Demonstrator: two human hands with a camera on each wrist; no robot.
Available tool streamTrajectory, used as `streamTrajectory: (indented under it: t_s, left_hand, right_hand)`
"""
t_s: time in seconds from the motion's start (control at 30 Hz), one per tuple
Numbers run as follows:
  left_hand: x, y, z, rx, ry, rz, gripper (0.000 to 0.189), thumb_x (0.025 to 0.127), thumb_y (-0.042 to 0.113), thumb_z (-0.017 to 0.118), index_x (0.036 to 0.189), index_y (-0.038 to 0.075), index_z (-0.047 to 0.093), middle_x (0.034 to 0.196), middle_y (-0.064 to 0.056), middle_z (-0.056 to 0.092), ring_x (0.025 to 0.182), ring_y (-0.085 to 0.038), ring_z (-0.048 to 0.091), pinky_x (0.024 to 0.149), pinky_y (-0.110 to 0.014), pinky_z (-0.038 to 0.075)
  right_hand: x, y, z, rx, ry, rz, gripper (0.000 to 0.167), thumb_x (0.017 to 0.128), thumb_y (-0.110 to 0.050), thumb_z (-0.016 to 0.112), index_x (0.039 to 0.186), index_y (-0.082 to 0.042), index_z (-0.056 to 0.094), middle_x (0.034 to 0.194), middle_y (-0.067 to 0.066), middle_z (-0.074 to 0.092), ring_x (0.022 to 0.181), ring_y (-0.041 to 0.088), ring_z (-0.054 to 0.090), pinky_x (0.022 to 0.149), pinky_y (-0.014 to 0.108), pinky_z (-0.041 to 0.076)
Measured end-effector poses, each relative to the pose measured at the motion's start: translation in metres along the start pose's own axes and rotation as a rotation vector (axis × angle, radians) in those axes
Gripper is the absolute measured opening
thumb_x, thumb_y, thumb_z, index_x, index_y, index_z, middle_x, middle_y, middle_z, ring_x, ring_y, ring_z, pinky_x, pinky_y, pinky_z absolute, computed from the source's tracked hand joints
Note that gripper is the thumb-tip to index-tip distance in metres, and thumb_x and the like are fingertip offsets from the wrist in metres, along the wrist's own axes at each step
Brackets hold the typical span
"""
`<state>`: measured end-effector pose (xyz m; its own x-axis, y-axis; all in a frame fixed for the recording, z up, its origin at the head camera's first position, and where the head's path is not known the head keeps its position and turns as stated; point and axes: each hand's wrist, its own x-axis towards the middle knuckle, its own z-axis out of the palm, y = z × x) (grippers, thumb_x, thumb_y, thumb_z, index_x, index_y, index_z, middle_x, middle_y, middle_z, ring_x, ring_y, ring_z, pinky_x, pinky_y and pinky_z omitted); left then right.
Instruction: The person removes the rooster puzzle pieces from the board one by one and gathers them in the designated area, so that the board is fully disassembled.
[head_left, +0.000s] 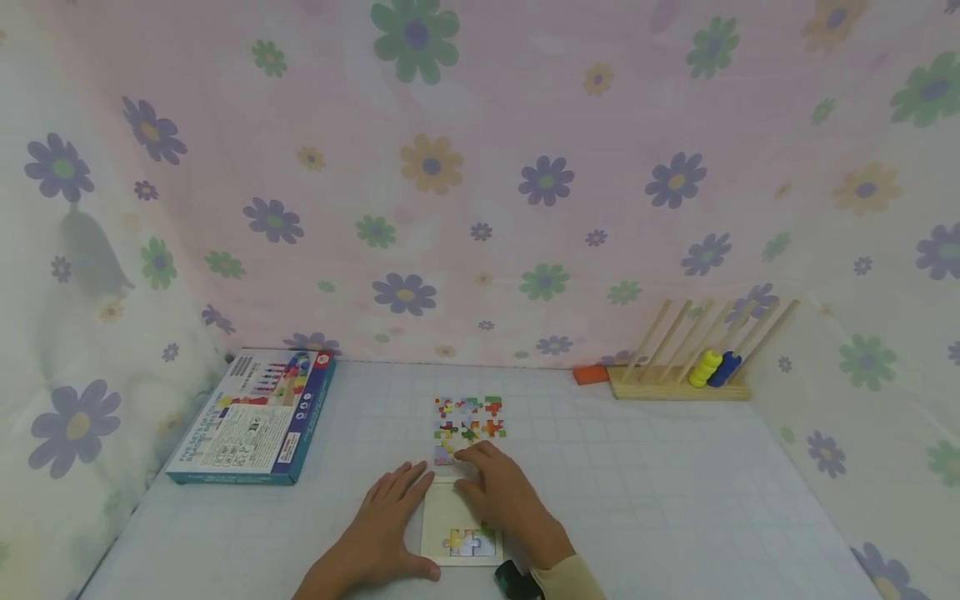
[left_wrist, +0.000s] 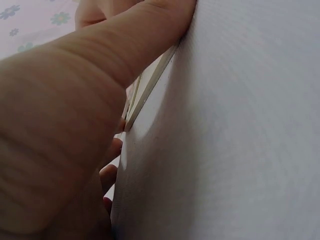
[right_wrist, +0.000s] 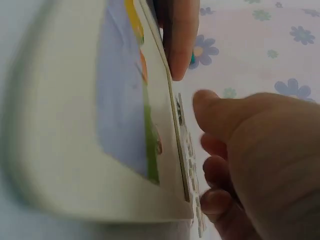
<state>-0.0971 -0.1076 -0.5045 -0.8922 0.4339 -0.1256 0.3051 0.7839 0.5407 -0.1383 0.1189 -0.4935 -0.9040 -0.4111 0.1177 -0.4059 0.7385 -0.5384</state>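
Note:
A shallow cream puzzle tray lies in front of me, with joined jigsaw pieces at its lower right. My left hand rests along the tray's left side, fingers spread and thumb by the near corner; the left wrist view shows the thumb close to the tray's edge. Over the tray reaches my right hand, its fingertips right at a pale jigsaw piece behind the tray. In the right wrist view the thumb stands apart from the curved fingers, with nothing visible between them.
Several colourful loose pieces lie in rows beyond the tray. A boxed toy is at the left. Back right stands a wooden peg rack with yellow and blue beads, beside an orange block. Flowered cloth walls surround the table.

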Motion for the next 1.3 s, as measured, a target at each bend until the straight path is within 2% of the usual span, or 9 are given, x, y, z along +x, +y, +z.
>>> streamTrajectory:
  t_s: [0.17, 0.27, 0.37, 0.57, 0.87, 1.0, 1.13, 1.3]
  left_hand:
    - [0.000, -0.001, 0.000, -0.008, 0.003, 0.013, 0.128, 0.059, 0.082, 0.077, 0.159, 0.014, 0.036, 0.168, -0.010, 0.028, 0.156, -0.038, 0.021, 0.125, -0.066, 0.018]
    - [0.000, -0.002, 0.000, -0.008, 0.002, 0.018, 0.129, 0.058, 0.084, 0.076, 0.159, 0.013, 0.035, 0.169, -0.010, 0.027, 0.157, -0.038, 0.020, 0.126, -0.065, 0.017]
    - [0.000, -0.003, 0.000, -0.009, 0.002, 0.022, 0.130, 0.058, 0.084, 0.076, 0.159, 0.013, 0.035, 0.169, -0.010, 0.027, 0.157, -0.039, 0.020, 0.126, -0.065, 0.016]
    - [0.000, -0.003, 0.000, -0.020, 0.002, 0.022, 0.130, 0.058, 0.081, 0.079, 0.159, 0.011, 0.035, 0.168, -0.011, 0.028, 0.156, -0.040, 0.020, 0.125, -0.066, 0.017]
    - [0.001, -0.002, 0.002, -0.020, -0.010, 0.001, 0.128, 0.059, 0.081, 0.079, 0.158, 0.012, 0.036, 0.168, -0.011, 0.029, 0.156, -0.039, 0.020, 0.125, -0.068, 0.016]
    - [0.000, -0.001, 0.001, -0.020, -0.008, 0.008, 0.128, 0.059, 0.080, 0.079, 0.158, 0.012, 0.037, 0.168, -0.011, 0.029, 0.156, -0.039, 0.021, 0.124, -0.068, 0.016]
    - [0.000, 0.000, 0.000, -0.020, -0.002, 0.016, 0.128, 0.059, 0.080, 0.079, 0.158, 0.011, 0.036, 0.168, -0.011, 0.029, 0.156, -0.039, 0.021, 0.125, -0.067, 0.017]
    - [-0.001, 0.001, -0.002, -0.024, 0.001, 0.018, 0.129, 0.059, 0.079, 0.080, 0.158, 0.011, 0.036, 0.168, -0.011, 0.029, 0.156, -0.040, 0.021, 0.124, -0.067, 0.017]
  right_hand:
    - [-0.017, -0.006, -0.004, 0.056, -0.145, 0.050, 0.036, 0.095, -0.038, 0.072, 0.128, -0.024, 0.068, 0.121, -0.012, 0.065, 0.109, 0.005, 0.062, 0.102, 0.037, 0.056]
    - [-0.028, -0.008, -0.005, 0.083, -0.184, 0.061, 0.040, 0.093, -0.043, 0.073, 0.129, -0.024, 0.068, 0.120, -0.013, 0.064, 0.098, 0.000, 0.060, 0.093, 0.029, 0.057]
    - [-0.038, -0.009, -0.005, 0.109, -0.211, 0.027, 0.047, 0.091, -0.047, 0.074, 0.130, -0.022, 0.067, 0.117, -0.015, 0.063, 0.086, -0.003, 0.053, 0.080, 0.020, 0.052]
    - [-0.050, -0.007, -0.006, 0.120, -0.235, -0.068, 0.051, 0.085, -0.050, 0.078, 0.126, -0.022, 0.070, 0.112, -0.019, 0.060, 0.090, -0.007, 0.050, 0.082, 0.018, 0.051]
    - [-0.049, -0.013, -0.009, 0.145, -0.303, -0.017, 0.033, 0.084, -0.042, 0.082, 0.112, -0.026, 0.074, 0.101, -0.022, 0.060, 0.081, -0.007, 0.050, 0.073, 0.014, 0.048]
    - [-0.050, -0.016, -0.010, 0.133, -0.311, 0.021, 0.032, 0.084, -0.041, 0.083, 0.111, -0.027, 0.073, 0.099, -0.022, 0.058, 0.082, -0.006, 0.049, 0.076, 0.016, 0.048]
    - [-0.049, -0.016, -0.009, 0.114, -0.298, 0.013, 0.032, 0.082, -0.039, 0.085, 0.109, -0.028, 0.071, 0.100, -0.022, 0.057, 0.083, -0.006, 0.049, 0.078, 0.016, 0.049]
    - [-0.048, -0.015, -0.007, 0.147, -0.291, 0.028, 0.031, 0.081, -0.036, 0.086, 0.107, -0.028, 0.070, 0.095, -0.021, 0.056, 0.081, -0.005, 0.049, 0.074, 0.014, 0.047]
